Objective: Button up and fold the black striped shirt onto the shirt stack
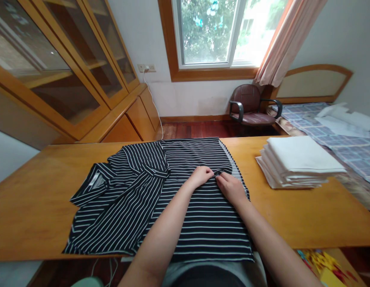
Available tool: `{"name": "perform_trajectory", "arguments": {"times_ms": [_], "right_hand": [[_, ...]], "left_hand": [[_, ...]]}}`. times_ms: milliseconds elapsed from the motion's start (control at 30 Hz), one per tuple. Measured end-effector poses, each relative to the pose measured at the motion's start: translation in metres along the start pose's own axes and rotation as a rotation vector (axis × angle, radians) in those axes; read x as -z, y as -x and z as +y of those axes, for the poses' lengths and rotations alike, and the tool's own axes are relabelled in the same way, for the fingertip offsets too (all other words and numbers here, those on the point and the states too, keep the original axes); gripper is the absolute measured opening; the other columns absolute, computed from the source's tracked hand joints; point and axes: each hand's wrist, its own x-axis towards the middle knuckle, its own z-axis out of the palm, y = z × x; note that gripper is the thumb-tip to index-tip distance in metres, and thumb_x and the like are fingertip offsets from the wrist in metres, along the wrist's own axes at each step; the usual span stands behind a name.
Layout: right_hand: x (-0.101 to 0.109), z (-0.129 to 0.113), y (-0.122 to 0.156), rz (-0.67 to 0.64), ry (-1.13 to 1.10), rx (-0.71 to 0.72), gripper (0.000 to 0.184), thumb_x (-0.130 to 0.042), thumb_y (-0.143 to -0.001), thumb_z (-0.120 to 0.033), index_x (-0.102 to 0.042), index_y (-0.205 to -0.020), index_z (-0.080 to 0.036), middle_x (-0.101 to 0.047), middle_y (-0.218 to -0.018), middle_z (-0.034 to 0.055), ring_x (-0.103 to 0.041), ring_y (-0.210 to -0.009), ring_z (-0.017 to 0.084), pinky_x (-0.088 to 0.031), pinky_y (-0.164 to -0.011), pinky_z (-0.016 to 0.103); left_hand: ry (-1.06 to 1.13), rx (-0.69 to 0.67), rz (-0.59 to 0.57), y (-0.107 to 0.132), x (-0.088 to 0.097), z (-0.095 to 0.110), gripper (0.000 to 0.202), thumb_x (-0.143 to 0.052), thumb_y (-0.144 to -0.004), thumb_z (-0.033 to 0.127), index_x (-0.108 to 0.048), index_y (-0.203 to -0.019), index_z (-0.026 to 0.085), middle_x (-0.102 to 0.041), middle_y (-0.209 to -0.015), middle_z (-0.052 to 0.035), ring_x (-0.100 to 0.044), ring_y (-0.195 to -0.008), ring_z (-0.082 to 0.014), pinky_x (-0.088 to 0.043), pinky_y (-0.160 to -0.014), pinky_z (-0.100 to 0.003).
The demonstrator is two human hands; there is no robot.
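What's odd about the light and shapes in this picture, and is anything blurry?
Head view: daylight washes out the right pane of the wood-framed glass window; head view: pale reflections cross the glass-doored brown wooden cabinet, which leans, probably from a wide lens; head view: the black-and-white striped shirt reads clearly, though the bare left hand and right hand look slightly soft.

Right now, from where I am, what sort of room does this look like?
Most likely a bedroom in a home: there is a bed with a plaid cover at the right, a pink curtain beside the window, and a glass-fronted wooden cabinet at the left.
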Motion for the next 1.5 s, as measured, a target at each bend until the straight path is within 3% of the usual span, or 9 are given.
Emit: {"name": "perform_trajectory", "arguments": {"times_ms": [500,700,967,1133,1200,1300,1500], "right_hand": [[0.0,-0.001,-0.001,-0.021,0.035,0.01,0.029,-0.046,-0.101,-0.022,-0.066,-0.079,-0.02,-0.062,-0.078,0.0038,-0.051,-0.07,0.015,-0.026,-0.062,0.03],[-0.001,-0.001,-0.001,-0.015,0.034,0.012,0.031,-0.045,-0.102,-0.022,-0.065,-0.078,-0.02,-0.062,-0.078,0.004,-0.051,-0.07,0.015,-0.026,-0.062,0.03],[-0.003,0.002,0.0,-0.008,-0.028,-0.033,0.032,-0.044,-0.102,-0.025,-0.067,-0.08,-0.021,-0.062,-0.077,0.0041,-0.053,-0.07,0.015,-0.028,-0.061,0.029],[-0.003,0.003,-0.002,0.035,-0.08,-0.095,0.019,-0.051,-0.1,-0.025,-0.069,-0.107,-0.021,-0.067,-0.1,0.0082,-0.057,-0.089,0.021,-0.039,-0.075,0.03],[-0.002,0.003,-0.003,0.066,-0.074,-0.121,0.023,-0.056,-0.098,-0.027,-0.067,-0.117,-0.022,-0.066,-0.112,0.0099,-0.055,-0.097,0.024,-0.04,-0.083,0.034],[-0.002,0.004,-0.003,0.078,-0.058,-0.139,0.019,-0.059,-0.096,-0.027,-0.07,-0.112,-0.026,-0.066,-0.116,0.0082,-0.051,-0.099,0.026,-0.04,-0.088,0.038],[0.0,0.004,-0.004,0.044,-0.069,-0.121,0.015,-0.057,-0.097,-0.026,-0.071,-0.1,-0.025,-0.069,-0.105,0.0062,-0.048,-0.099,0.025,-0.037,-0.088,0.037]], "left_hand": [[-0.012,-0.013,-0.021,0.003,0.003,0.005,0.025,-0.056,-0.086,0.028,-0.079,-0.084,0.017,-0.076,-0.084,-0.0027,-0.067,-0.082,-0.0177,-0.048,-0.078,-0.024],[-0.001,-0.025,-0.042,0.001,0.001,0.0,0.02,-0.069,-0.078,0.027,-0.079,-0.093,0.018,-0.077,-0.086,-0.0015,-0.069,-0.082,-0.0168,-0.049,-0.078,-0.023],[-0.062,-0.044,0.024,0.004,-0.003,0.001,0.016,-0.069,-0.077,0.026,-0.078,-0.089,0.02,-0.075,-0.078,0.0002,-0.068,-0.076,-0.0167,-0.05,-0.081,-0.026],[-0.117,-0.085,0.086,0.009,-0.005,0.003,0.015,-0.069,-0.078,0.025,-0.077,-0.089,0.02,-0.074,-0.086,-0.0019,-0.066,-0.085,-0.0197,-0.047,-0.093,-0.032],[-0.139,-0.098,0.109,0.012,-0.006,0.003,0.015,-0.068,-0.079,0.025,-0.077,-0.091,0.02,-0.074,-0.09,-0.0029,-0.064,-0.09,-0.0211,-0.045,-0.095,-0.033],[-0.178,-0.136,0.137,0.016,-0.008,0.003,0.013,-0.067,-0.082,0.024,-0.075,-0.092,0.021,-0.072,-0.09,-0.0026,-0.062,-0.092,-0.0211,-0.045,-0.094,-0.034],[-0.21,-0.192,0.204,0.021,-0.011,0.0,0.01,-0.065,-0.085,0.022,-0.073,-0.092,0.022,-0.069,-0.091,-0.0025,-0.06,-0.095,-0.0204,-0.046,-0.09,-0.032]]}}
